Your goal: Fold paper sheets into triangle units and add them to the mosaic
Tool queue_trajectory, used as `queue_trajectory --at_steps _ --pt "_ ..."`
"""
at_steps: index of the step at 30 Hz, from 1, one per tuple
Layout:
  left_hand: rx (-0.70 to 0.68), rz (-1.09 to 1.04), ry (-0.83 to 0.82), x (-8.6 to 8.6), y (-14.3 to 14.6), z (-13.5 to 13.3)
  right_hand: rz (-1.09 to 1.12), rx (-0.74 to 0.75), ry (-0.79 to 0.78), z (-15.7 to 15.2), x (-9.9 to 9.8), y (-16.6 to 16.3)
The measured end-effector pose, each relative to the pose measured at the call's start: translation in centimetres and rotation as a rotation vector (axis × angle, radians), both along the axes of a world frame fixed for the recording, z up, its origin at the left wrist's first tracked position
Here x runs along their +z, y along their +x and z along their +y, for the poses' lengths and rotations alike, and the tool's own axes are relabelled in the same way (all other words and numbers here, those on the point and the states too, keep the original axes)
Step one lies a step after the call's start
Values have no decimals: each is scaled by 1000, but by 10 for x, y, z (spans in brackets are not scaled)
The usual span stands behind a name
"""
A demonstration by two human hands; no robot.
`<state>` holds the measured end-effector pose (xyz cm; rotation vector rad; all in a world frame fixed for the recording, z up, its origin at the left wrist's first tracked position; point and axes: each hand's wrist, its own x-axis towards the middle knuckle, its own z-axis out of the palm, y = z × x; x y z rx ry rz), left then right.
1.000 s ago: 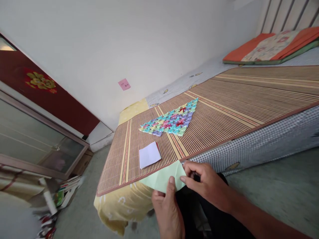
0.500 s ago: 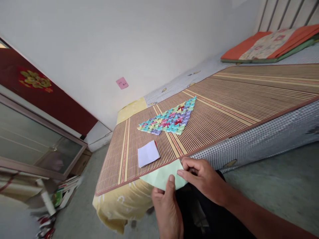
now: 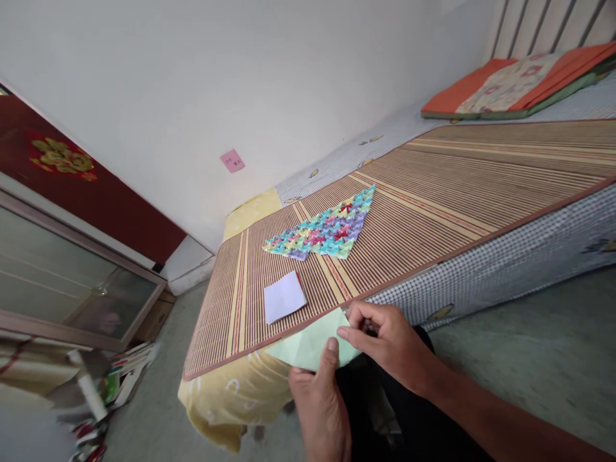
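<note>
A pale green sheet of folded paper (image 3: 308,343) is held over the near edge of the bed. My left hand (image 3: 321,398) grips its lower edge, thumb on top and fingers underneath. My right hand (image 3: 385,340) pinches the paper's right corner between thumb and forefinger. On the striped mat (image 3: 404,224) beyond, a stack of white paper squares (image 3: 285,297) lies close to the edge. Farther back lies a piece of many small folded papers (image 3: 327,228), joined in turquoise, yellow, pink, red and purple.
A folded orange and floral quilt (image 3: 510,83) rests at the bed's far right. Yellow cloth (image 3: 235,398) hangs over the near left corner. A glass-fronted cabinet (image 3: 62,269) stands at left, with assorted items on the floor below. A pink note (image 3: 232,161) is on the wall.
The view has shifted slightly, so most things sit a little farther left. Both hands keep nearly the same hold on the green paper.
</note>
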<state>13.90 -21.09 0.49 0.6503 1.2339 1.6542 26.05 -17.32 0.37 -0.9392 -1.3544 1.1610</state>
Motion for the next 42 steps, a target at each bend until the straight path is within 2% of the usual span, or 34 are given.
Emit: queue_trajectory --at_steps 4,9,12,16,20,24,29,31,33,36,42 --pt "-16 1 -5 2 1 -1 75 0 -19 2 0 2" --pt "-15 -3 -20 3 4 -3 207 44 -142 5 -6 3" --pt "-19 -34 -34 2 5 -3 176 112 -147 5 -9 4" --pt "-54 -37 -33 2 5 -2 72 88 -79 1 -7 5" --pt "-33 70 -54 5 6 -5 -5 39 -20 -2 -7 4" --pt "25 180 -73 6 7 -7 -54 -3 15 -3 -9 4" --pt "-9 188 -81 6 5 -7 -54 -45 24 -3 -11 4" --pt "-19 171 -77 6 3 -7 -56 -106 78 -3 -12 7" --pt "-17 165 -82 5 2 -7 -82 -146 204 -4 -12 11" --pt "-22 183 -110 5 1 -7 -136 -102 344 -3 -10 17" --pt "7 111 -77 0 4 -6 -167 -81 359 2 -8 23"
